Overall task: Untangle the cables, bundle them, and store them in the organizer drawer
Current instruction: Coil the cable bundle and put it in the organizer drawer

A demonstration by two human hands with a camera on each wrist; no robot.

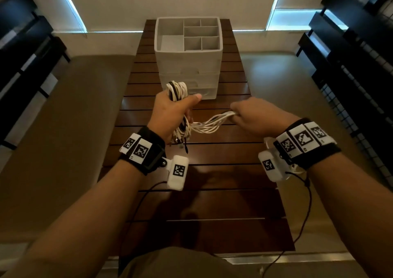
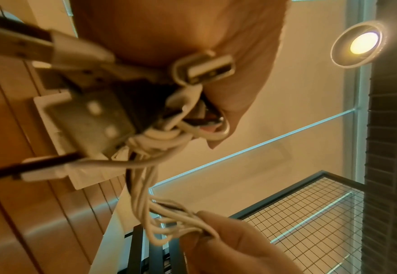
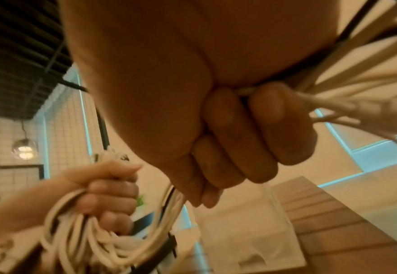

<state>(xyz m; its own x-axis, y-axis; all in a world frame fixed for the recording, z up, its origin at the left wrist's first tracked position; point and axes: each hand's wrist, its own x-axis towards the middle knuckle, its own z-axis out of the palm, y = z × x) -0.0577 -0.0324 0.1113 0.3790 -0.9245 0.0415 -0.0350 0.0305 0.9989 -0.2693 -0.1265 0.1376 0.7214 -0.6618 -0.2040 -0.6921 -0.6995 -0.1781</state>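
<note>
My left hand (image 1: 170,114) grips a looped bundle of white and black cables (image 1: 177,91) upright above the wooden table (image 1: 191,203). Plug ends dangle below that fist (image 1: 180,143). Loose white strands (image 1: 210,123) run rightward from the bundle into my right hand (image 1: 255,116), whose fingers curl round them. USB plugs (image 2: 206,68) fill the left wrist view, with my right hand (image 2: 228,241) holding the strands (image 2: 169,222) lower down. In the right wrist view my right fingers (image 3: 239,139) close on the strands (image 3: 328,103), and my left hand (image 3: 106,187) holds the coil (image 3: 80,231). The white organizer (image 1: 188,65) stands just beyond, its drawers closed.
The organizer's top tray (image 1: 170,43) has open compartments, all bare. Beige benches (image 1: 63,128) flank the table on both sides. Dark shelving with wire mesh (image 1: 361,75) stands at the right, dark racks (image 1: 25,54) at the left. Wrist camera leads (image 1: 302,224) hang over the near table.
</note>
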